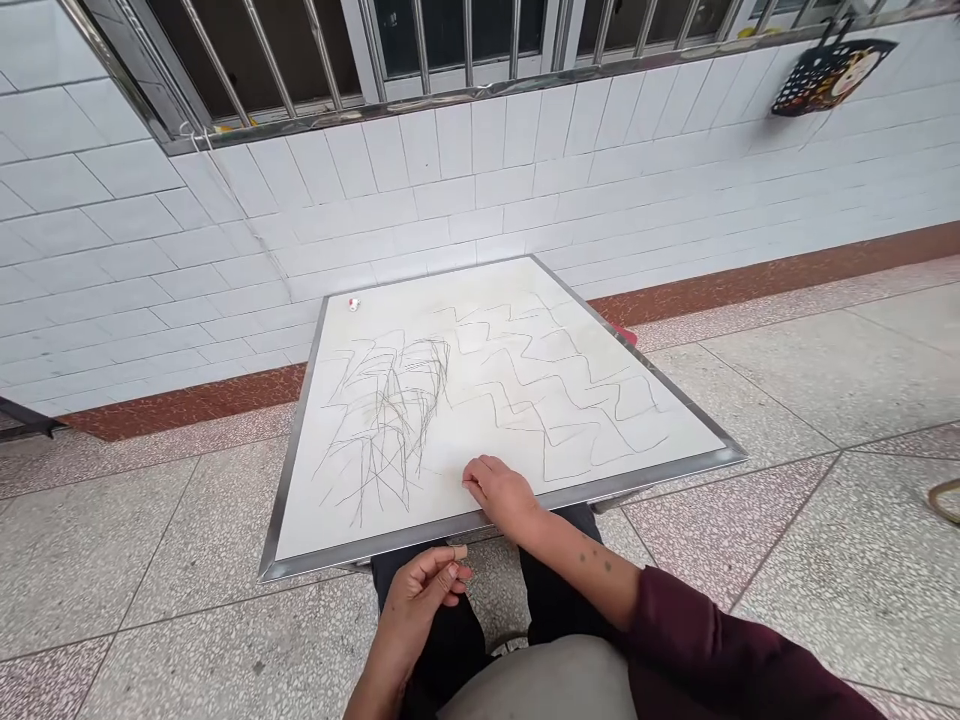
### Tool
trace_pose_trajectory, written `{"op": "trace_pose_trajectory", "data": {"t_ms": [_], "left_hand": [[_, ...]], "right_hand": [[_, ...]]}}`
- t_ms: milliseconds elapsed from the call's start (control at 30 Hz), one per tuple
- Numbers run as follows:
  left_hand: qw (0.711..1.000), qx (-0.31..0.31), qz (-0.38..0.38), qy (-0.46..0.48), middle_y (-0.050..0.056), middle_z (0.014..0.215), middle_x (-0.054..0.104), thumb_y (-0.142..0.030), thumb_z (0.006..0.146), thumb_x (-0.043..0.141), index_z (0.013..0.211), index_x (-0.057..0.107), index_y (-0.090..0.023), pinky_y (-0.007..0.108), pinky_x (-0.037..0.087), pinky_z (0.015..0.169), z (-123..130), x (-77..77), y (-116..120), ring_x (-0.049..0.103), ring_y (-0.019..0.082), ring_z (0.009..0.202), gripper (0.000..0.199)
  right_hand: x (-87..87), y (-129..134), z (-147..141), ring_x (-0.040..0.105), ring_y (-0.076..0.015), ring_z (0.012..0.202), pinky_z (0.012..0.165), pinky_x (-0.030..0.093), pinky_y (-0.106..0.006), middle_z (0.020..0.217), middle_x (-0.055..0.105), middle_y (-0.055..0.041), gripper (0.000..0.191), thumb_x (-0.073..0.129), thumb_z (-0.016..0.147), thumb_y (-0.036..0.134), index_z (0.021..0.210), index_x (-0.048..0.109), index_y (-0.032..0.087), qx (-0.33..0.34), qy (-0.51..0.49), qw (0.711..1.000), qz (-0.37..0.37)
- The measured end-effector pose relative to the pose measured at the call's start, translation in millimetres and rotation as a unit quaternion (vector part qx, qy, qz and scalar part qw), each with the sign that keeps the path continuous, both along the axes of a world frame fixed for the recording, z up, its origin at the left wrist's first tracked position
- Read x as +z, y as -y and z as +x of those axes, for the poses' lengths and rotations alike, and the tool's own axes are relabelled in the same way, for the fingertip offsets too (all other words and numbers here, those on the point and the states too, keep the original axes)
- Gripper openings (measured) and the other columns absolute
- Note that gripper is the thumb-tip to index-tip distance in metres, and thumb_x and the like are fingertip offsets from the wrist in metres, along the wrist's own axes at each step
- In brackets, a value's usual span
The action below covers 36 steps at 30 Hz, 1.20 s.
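Observation:
My left hand point(420, 595) is just off the table's near edge, above my lap, thumb pressed to the index finger. A small tan piece point(460, 551) shows at the index fingertip; whether it is pinched or wrapped round the finger I cannot tell. My right hand point(506, 495) rests at the near edge of the white tabletop point(442, 455), fingers curled down together, and what they hold, if anything, is hidden. Thin dark lines run over the top: a dense tangle point(394, 400) on the left, long zigzags point(555, 380) on the right. Strands or drawn marks, I cannot tell.
A grey metal rim point(495, 520) edges the table. Near its far left corner lies a small red and white item point(354, 304). Behind stands a white tiled wall point(442, 205) with barred windows point(465, 45). A polka-dot bag point(832, 75) hangs at right.

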<state>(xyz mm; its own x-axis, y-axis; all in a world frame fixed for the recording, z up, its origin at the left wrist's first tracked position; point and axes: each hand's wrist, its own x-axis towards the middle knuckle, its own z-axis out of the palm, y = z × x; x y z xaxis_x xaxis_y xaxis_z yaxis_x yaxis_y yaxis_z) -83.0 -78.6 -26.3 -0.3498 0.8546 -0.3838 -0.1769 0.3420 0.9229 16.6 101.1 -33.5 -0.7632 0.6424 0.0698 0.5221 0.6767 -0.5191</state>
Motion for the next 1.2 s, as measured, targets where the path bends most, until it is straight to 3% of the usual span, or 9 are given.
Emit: {"op": "trace_pose_trajectory", "data": {"t_ms": [200,300,467,567,633,800,933,1067,1200], "left_hand": [[0.995,0.097,0.023,-0.030,0.010,0.087,0.076,-0.054,0.072,0.073,0.102,0.075,-0.017,0.029,0.052,0.068,-5.6,0.9,2.2,0.066,0.019,0.076,0.048],[0.986,0.152,0.035,-0.054,0.011,0.091,0.076,-0.054,0.071,0.073,0.103,0.074,-0.015,0.031,0.053,0.070,-10.5,6.5,4.6,0.067,0.022,0.080,0.049],[0.946,0.288,0.087,-0.122,0.009,0.115,0.072,-0.050,0.078,0.069,0.112,0.070,-0.021,0.034,0.050,0.088,-28.6,33.4,4.6,0.064,0.024,0.106,0.045],[0.945,0.269,0.108,-0.150,0.008,0.119,0.070,-0.049,0.081,0.067,0.116,0.069,-0.022,0.034,0.048,0.092,-35.4,56.6,-3.0,0.060,0.024,0.113,0.044],[0.959,0.224,0.112,-0.133,0.010,0.111,0.072,-0.053,0.082,0.064,0.115,0.070,-0.020,0.034,0.051,0.085,-33.3,70.2,-10.6,0.064,0.023,0.104,0.047],[0.981,0.148,0.110,-0.063,0.010,0.093,0.075,-0.048,0.074,0.074,0.113,0.071,-0.016,0.028,0.052,0.071,-9.3,85.3,-24.5,0.064,0.015,0.074,0.050],[0.982,0.144,0.110,-0.053,0.009,0.090,0.076,-0.044,0.071,0.077,0.110,0.073,-0.017,0.025,0.050,0.062,15.0,84.2,-25.3,0.061,0.012,0.063,0.048],[0.989,0.106,0.087,-0.054,0.011,0.091,0.077,-0.044,0.071,0.076,0.109,0.073,-0.017,0.027,0.052,0.061,37.7,83.3,-23.7,0.064,0.014,0.062,0.047],[0.994,0.069,0.073,-0.036,0.012,0.092,0.077,-0.046,0.074,0.074,0.114,0.070,-0.016,0.027,0.052,0.061,51.5,85.3,-20.0,0.067,0.016,0.064,0.051]], "right_hand": [[3.4,-10.4,14.8,0.053,-0.0165,0.080,0.076,0.042,-0.030,0.084,0.057,-0.0008,0.011,0.049,0.093,0.026,0.086,0.056,0.020,-0.014,-0.220,0.961,-0.166],[6.9,-10.6,21.3,0.045,-0.0128,0.066,0.066,0.037,-0.027,0.073,0.050,0.0035,0.019,0.055,0.089,0.039,0.084,0.054,0.021,-0.012,-0.284,0.892,-0.352],[20.1,4.5,40.5,0.036,-0.0087,0.059,0.057,0.027,-0.023,0.070,0.047,0.0037,0.033,0.072,0.078,0.047,0.082,0.056,0.019,0.021,-0.317,0.731,-0.604],[28.7,16.5,54.9,0.037,-0.0088,0.061,0.055,0.025,-0.022,0.071,0.048,0.0024,0.035,0.079,0.072,0.045,0.079,0.057,0.018,0.036,-0.307,0.675,-0.670],[32.0,22.1,64.0,0.037,-0.0085,0.061,0.054,0.024,-0.022,0.072,0.048,0.0022,0.036,0.081,0.070,0.043,0.079,0.057,0.018,0.041,-0.296,0.663,-0.687],[33.0,27.5,84.6,0.035,-0.0079,0.060,0.053,0.023,-0.022,0.069,0.045,0.0036,0.037,0.079,0.073,0.046,0.079,0.056,0.017,0.079,-0.271,0.700,-0.656],[40.1,33.5,96.0,0.042,-0.0096,0.064,0.057,0.031,-0.023,0.075,0.051,0.0026,0.033,0.066,0.084,0.049,0.096,0.056,0.019,0.117,-0.248,0.785,-0.555],[53.7,42.8,97.7,0.047,-0.0120,0.066,0.064,0.037,-0.026,0.073,0.055,0.0028,0.027,0.050,0.094,0.046,0.106,0.054,0.021,0.094,-0.267,0.879,-0.383],[62.0,49.1,97.7,0.046,-0.0121,0.059,0.061,0.037,-0.026,0.067,0.057,0.0039,0.022,0.047,0.095,0.040,0.103,0.056,0.022,0.034,-0.259,0.924,-0.280]]}}
